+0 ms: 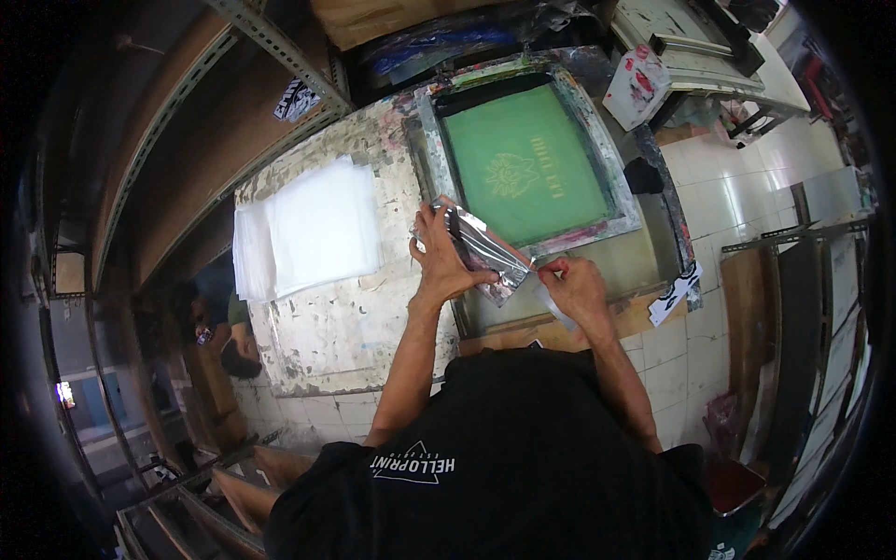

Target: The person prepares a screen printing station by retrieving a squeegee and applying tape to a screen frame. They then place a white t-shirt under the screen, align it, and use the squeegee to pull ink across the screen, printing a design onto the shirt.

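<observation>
A shiny silver foil pouch [485, 245] with a reddish upper edge lies slanted over the near left corner of a screen-printing frame [621, 224]. My left hand [437, 261] grips the pouch, fingers at its upper left end and thumb on its lower part. At the pouch's right corner, my right hand [579, 294] is closed in a pinch. A pale, see-through strip [557, 308] hangs beneath those fingers; where it begins is hidden. Green mesh [523, 140] fills the frame, bearing a light yellowish drawing and lettering, with black ink along its far edge.
To the left, a stack of white translucent sheets [322, 224] rests on the paint-stained table [327, 336]. Metal shelving [168, 121] rises beyond it. A small white printed piece [674, 294] lies at the right edge. Boards [793, 317] stand in a rack further right, over white floor tiles [709, 177].
</observation>
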Motion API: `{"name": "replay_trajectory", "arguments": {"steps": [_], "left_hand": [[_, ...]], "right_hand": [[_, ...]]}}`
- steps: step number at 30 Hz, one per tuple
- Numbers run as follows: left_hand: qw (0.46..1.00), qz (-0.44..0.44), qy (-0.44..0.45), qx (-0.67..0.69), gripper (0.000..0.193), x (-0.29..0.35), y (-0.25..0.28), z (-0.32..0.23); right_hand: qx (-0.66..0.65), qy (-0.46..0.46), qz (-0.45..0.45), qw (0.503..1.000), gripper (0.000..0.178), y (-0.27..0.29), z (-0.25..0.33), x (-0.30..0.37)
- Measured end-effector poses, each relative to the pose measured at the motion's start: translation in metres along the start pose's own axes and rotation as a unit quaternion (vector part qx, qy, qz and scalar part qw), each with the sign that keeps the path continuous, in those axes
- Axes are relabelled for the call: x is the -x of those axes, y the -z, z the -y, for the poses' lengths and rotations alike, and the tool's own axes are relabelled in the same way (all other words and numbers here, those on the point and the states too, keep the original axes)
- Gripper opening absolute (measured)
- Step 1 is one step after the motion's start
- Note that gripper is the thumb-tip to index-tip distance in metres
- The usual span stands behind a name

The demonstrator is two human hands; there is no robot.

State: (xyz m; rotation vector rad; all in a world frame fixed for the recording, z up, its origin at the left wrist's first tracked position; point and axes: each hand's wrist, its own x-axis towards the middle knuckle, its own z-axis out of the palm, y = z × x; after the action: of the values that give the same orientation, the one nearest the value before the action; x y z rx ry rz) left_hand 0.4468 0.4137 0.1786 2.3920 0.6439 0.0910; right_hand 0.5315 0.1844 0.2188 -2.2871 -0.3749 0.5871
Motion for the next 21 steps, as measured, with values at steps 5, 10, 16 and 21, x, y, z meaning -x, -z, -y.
{"name": "replay_trajectory", "arguments": {"steps": [5, 10, 16, 21], "left_hand": [[0.998, 0.023, 0.042, -0.027, 0.152, 0.000, 0.006, -0.013], [0.998, 0.011, 0.055, -0.028, 0.153, 0.000, 0.009, -0.020], [0.997, 0.005, 0.056, -0.045, 0.155, -0.003, 0.015, -0.019], [0.994, 0.021, 0.051, -0.089, 0.161, -0.006, 0.016, -0.014]], "right_hand": [[-0.034, -0.001, 0.026, 0.999, 0.024, 0.009, 0.008, 0.003], [-0.100, 0.015, 0.047, 0.994, 0.028, 0.016, 0.006, 0.000], [-0.068, -0.037, 0.060, 0.995, 0.029, -0.003, -0.012, 0.006], [-0.071, -0.028, 0.046, 0.996, 0.031, -0.014, -0.027, 0.001]]}}
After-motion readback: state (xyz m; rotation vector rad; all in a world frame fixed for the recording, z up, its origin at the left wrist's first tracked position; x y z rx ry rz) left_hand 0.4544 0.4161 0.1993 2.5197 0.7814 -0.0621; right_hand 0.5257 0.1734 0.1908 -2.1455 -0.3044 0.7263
